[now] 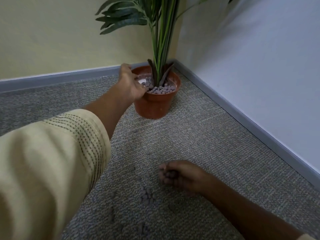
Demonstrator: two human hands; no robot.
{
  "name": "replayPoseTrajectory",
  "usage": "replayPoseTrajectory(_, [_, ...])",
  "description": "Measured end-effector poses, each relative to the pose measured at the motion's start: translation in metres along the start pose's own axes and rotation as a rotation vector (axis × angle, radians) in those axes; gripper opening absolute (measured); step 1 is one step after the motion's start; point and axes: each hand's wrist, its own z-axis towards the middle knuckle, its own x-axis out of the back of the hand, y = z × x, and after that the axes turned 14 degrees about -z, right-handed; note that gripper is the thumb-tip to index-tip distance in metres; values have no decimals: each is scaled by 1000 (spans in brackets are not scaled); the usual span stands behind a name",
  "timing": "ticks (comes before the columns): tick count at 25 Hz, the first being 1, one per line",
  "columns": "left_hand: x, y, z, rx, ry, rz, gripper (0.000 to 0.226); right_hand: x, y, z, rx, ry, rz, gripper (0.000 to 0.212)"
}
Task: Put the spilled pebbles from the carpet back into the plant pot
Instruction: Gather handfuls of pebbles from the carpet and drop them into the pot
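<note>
A: The spilled pebbles (147,196) lie scattered on the grey carpet (199,135), in front of the plant pot (155,104) and mostly in a loose cluster near the bottom of the view. More pebbles already fill the pot around the stems.

B: And the hands?

A: The right hand (180,177) rests low on the carpet, fingers curled around a small batch of pebbles. The left hand (131,84) is spread over the pot's near-left rim, apparently steadying it; whether it holds any pebbles cannot be told.

B: So the step is gathering?

A: It looks that way: a handful collected, not yet delivered. The next move would call for carrying the cupped hand up over the rim and releasing inside it, clear of the stems.

B: Room to move?

A: The pot stands in the corner, near both skirting boards (242,122). The carpet between hand and pot is open, apart from a few stray pebbles.
</note>
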Motion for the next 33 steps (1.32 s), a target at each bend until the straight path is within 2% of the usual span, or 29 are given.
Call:
replayPoseTrajectory(3, [15,0,-1,-31,11,-8,43,11,-29,1,58,-5,139,15])
replayPoseTrajectory(8, [57,-1,-11,-96,114,88,33,25,-121,7,243,73,213,29])
replayPoseTrajectory(12, [107,-14,-32,-8,219,357,23,18,-195,22,418,248,468,28])
replayPoseTrajectory(16, [145,-16,-55,61,252,575,24,0,-228,31,435,304,374,18])
replayPoseTrajectory(19, [163,-12,-74,25,228,731,24,-8,-226,22,461,230,353,26])
replayPoseTrajectory(21, [177,-11,-90,-24,141,981,21,-12,-215,11,477,264,321,30])
replayPoseTrajectory(23, [200,-13,-114,-63,-6,1386,31,-17,-188,4,457,333,92,24])
replayPoseTrajectory(25, [232,-14,-145,-88,-120,1769,57,-19,-142,1,451,293,-237,10])
replayPoseTrajectory(27, [263,-12,-180,-177,-203,2037,84,-25,-85,-7,533,276,-594,10])
replayPoseTrajectory(29, [296,-9,-212,-279,-361,2230,100,-37,-27,-20,715,294,-1096,26])
replayPoseTrajectory(31, [317,-9,-235,-351,-513,2362,114,-54,23,-35,817,166,-1537,50])
replayPoseTrajectory(33, [325,-24,-248,-375,-580,2367,125,-70,58,-45,895,93,-1800,66])
